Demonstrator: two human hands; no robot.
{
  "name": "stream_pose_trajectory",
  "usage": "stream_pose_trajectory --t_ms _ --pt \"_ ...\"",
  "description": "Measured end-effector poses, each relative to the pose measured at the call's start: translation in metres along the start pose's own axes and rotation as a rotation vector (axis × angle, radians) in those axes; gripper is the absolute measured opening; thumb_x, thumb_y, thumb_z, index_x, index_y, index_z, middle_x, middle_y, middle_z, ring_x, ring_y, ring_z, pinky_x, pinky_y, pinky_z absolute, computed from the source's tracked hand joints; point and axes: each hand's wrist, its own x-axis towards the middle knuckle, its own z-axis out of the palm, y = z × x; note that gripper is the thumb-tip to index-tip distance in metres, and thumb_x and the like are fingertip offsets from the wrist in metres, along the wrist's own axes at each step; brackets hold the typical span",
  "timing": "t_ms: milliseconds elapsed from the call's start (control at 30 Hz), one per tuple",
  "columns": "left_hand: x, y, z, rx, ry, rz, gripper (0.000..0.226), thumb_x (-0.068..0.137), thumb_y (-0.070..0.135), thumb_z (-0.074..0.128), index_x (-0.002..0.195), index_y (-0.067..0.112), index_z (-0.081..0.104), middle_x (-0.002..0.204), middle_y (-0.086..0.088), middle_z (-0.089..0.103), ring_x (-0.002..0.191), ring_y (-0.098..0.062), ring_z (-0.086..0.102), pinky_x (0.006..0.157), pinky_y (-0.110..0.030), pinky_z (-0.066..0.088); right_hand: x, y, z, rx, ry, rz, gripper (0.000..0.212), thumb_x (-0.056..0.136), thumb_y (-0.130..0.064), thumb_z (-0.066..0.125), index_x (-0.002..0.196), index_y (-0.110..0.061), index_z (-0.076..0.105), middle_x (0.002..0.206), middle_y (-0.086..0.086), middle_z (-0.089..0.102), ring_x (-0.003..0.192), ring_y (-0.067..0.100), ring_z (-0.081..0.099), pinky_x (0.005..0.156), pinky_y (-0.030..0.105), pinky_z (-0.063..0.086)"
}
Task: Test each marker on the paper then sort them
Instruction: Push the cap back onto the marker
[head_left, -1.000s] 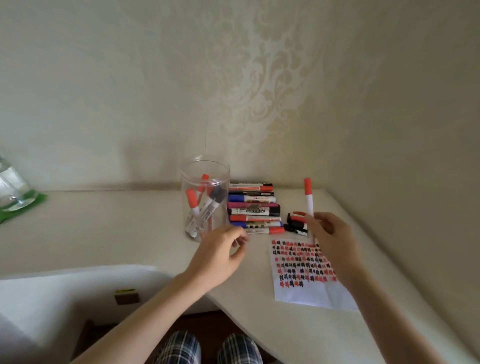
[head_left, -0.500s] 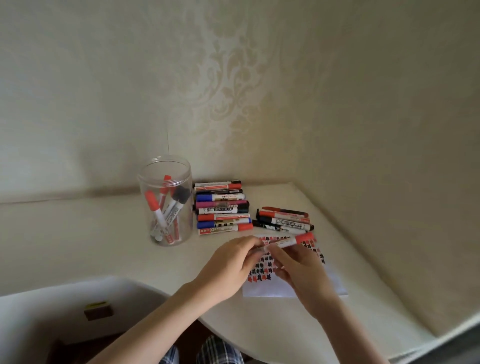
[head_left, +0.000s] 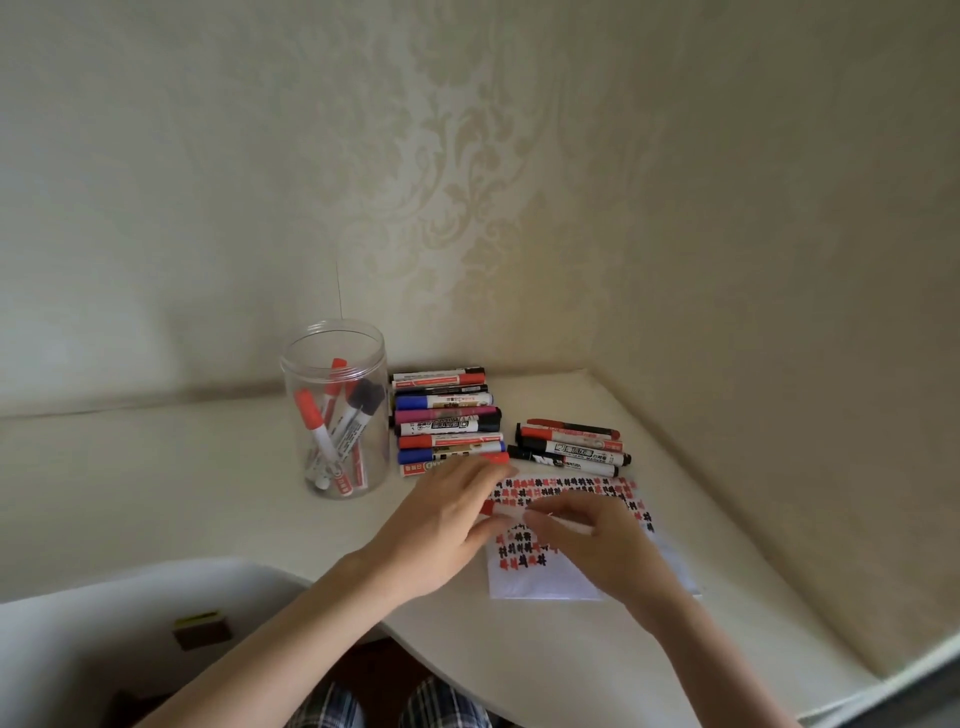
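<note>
Both hands meet over the paper (head_left: 540, 579): the left hand (head_left: 441, 525) and right hand (head_left: 597, 540) each pinch the red-capped marker (head_left: 501, 510) lying crosswise between them. Beyond it, sorted markers (head_left: 447, 422) lie in rows on the bench (head_left: 156, 493), beside a clear jar (head_left: 337, 410) holding several more.

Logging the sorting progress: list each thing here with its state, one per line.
Jar: upright, lidless, markers inside.
Paper: flat, covered in test marks.
Red marker: held by both hands over paper.
Left hand: grips cap end.
Right hand: grips barrel.
</note>
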Motion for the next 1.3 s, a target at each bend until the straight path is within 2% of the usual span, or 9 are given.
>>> stream_pose_trajectory --t_ms 167,267,467,667,833,1033,1133,1200,1300 --pt "-0.008 0.004 0.007 -0.113 -0.033 -0.1 0.023 0.101 0.026 0.047 0.116 0.011 0.055 0.113 -0.002 0.064 0.094 -0.009 0.061 0.079 -0.026 0.055 0.001 0.0 0.001 0.355 0.128 0.106 0.024 0.07 -0.04 0.079 0.08 -0.018 0.075 0.076 0.001 0.074 0.072 0.023 0.068 0.073 0.032 0.055" --pt "-0.009 0.009 0.011 -0.159 -0.068 -0.157 0.022 0.102 0.024 0.046 0.119 0.011 0.051 0.113 -0.002 0.061 0.089 -0.005 0.057 0.075 -0.016 0.051 0.0 0.002 0.02 0.568 0.158 0.2 0.033 0.079 -0.041 0.072 0.081 -0.008 0.071 0.068 0.003 0.066 0.062 0.014 0.057 0.066 0.028 0.047" --pt "-0.01 0.015 0.014 -0.296 -0.057 -0.171 0.031 0.1 0.037 0.04 0.119 0.017 0.055 0.11 0.004 0.064 0.094 -0.004 0.062 0.077 -0.013 0.051 -0.003 0.002 0.036 0.452 0.13 0.037 0.038 0.088 -0.038 0.062 0.071 -0.004 0.066 0.059 0.007 0.056 0.058 0.023 0.046 0.056 0.031 0.036" --pt "-0.006 0.02 0.012 -0.459 -0.105 -0.212 0.026 0.102 0.04 0.04 0.113 0.022 0.056 0.096 0.002 0.069 0.084 -0.014 0.068 0.069 -0.04 0.057 -0.007 0.0 0.028 0.375 0.11 -0.111 0.043 0.095 -0.036 0.055 0.058 -0.015 0.05 0.053 0.006 0.036 0.054 0.023 0.027 0.054 0.04 0.02" --pt "-0.004 0.028 0.012 -0.456 -0.103 -0.186 0.025 0.099 0.045 0.039 0.115 0.032 0.054 0.084 0.002 0.067 0.067 -0.018 0.064 0.06 -0.044 0.051 -0.012 0.004 0.023 0.367 0.115 -0.191 0.051 0.097 -0.031 0.052 0.062 0.005 0.043 0.056 0.021 0.029 0.055 0.034 0.022 0.052 0.036 0.019" --pt "-0.006 0.025 0.014 -0.523 -0.096 -0.203 0.02 0.094 0.038 0.058 0.111 0.027 0.06 0.066 0.015 0.059 0.052 -0.01 0.053 0.05 -0.02 0.04 -0.012 0.014 0.013 0.353 0.044 -0.206 0.039 0.095 -0.03 0.054 0.075 0.002 0.058 0.059 0.013 0.045 0.055 0.022 0.037 0.052 0.032 0.03" --pt "-0.003 0.016 0.011 -0.499 -0.121 -0.28 0.038 0.083 0.036 0.074 0.113 0.026 0.053 0.08 0.023 0.063 0.069 0.004 0.061 0.06 -0.013 0.049 -0.008 0.019 0.001 0.606 0.167 0.0 0.031 0.091 -0.031 0.058 0.087 -0.002 0.067 0.071 0.009 0.067 0.06 0.017 0.055 0.055 0.025 0.043" --pt "-0.005 0.008 0.012 -0.352 -0.149 -0.302 0.049 0.08 0.042 0.076 0.119 0.025 0.051 0.091 0.024 0.056 0.079 0.01 0.055 0.064 -0.008 0.044 -0.005 0.028 -0.011 0.644 0.211 0.114 0.028 0.094 -0.029 0.057 0.1 -0.006 0.07 0.086 0.012 0.074 0.07 0.015 0.066 0.057 0.023 0.05" --pt "-0.008 0.002 0.017 -0.159 -0.209 -0.257 0.049 0.081 0.055 0.069 0.123 0.033 0.055 0.099 0.016 0.047 0.091 -0.001 0.046 0.075 -0.012 0.038 -0.004 0.037 -0.023 0.585 0.213 0.161 0.029 0.09 -0.033 0.064 0.103 -0.007 0.071 0.094 0.015 0.074 0.079 0.018 0.066 0.063 0.027 0.049"
